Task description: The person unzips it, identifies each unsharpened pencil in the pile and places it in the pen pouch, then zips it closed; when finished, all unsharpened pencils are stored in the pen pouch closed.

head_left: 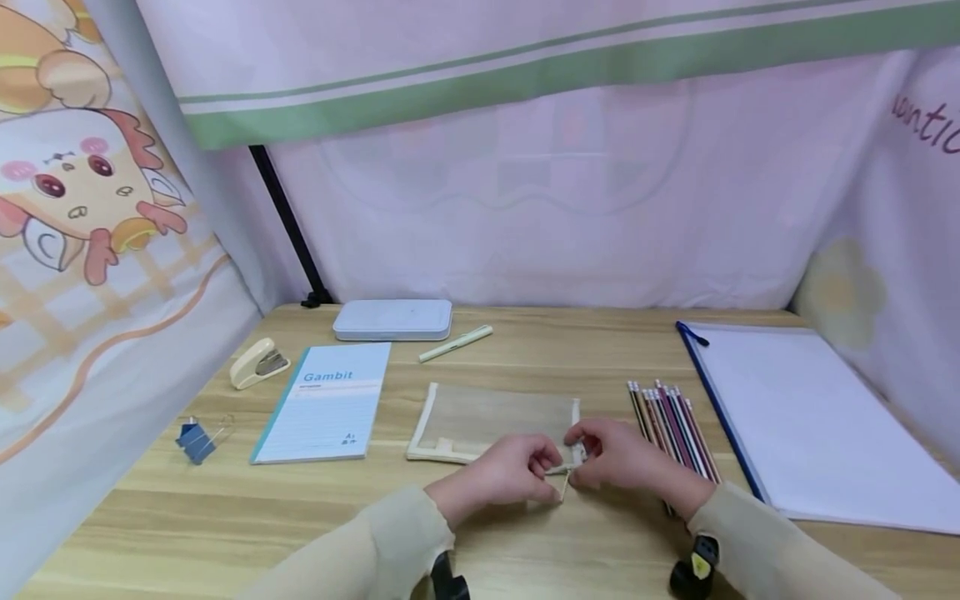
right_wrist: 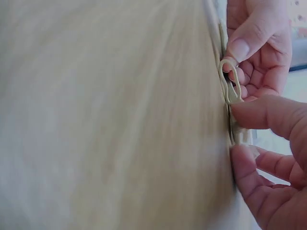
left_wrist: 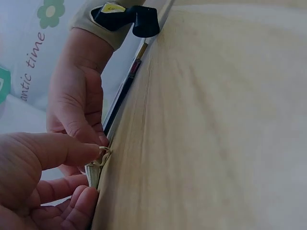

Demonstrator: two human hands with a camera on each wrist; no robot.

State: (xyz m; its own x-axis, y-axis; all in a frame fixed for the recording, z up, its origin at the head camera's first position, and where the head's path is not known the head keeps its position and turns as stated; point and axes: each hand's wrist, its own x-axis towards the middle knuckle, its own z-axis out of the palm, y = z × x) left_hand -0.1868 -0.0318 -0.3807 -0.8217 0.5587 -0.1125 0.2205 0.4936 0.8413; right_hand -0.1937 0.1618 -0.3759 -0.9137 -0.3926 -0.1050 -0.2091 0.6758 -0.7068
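A flat see-through mesh pouch (head_left: 495, 414) with cream edging lies on the table. At its near right corner sticks out a thin cream cord loop (right_wrist: 221, 72). My left hand (head_left: 510, 471) pinches this loop between thumb and fingers; in the right wrist view its thumb (right_wrist: 240, 48) sits at the loop's far end. My right hand (head_left: 618, 457) grips the pouch's right corner, thumb close to the base of the loop. Both hands are low over the table, nearly touching. The left wrist view shows the cord partly covered by the left thumb (left_wrist: 81, 151).
Several pencils (head_left: 671, 421) lie beside the right forearm, near a white folder (head_left: 817, 417) with a blue spine. Leftward are a notebook (head_left: 322, 408), a stapler (head_left: 255, 365) and a blue binder clip (head_left: 197, 442). Behind lie a pale case (head_left: 392, 319) and a pen (head_left: 456, 343).
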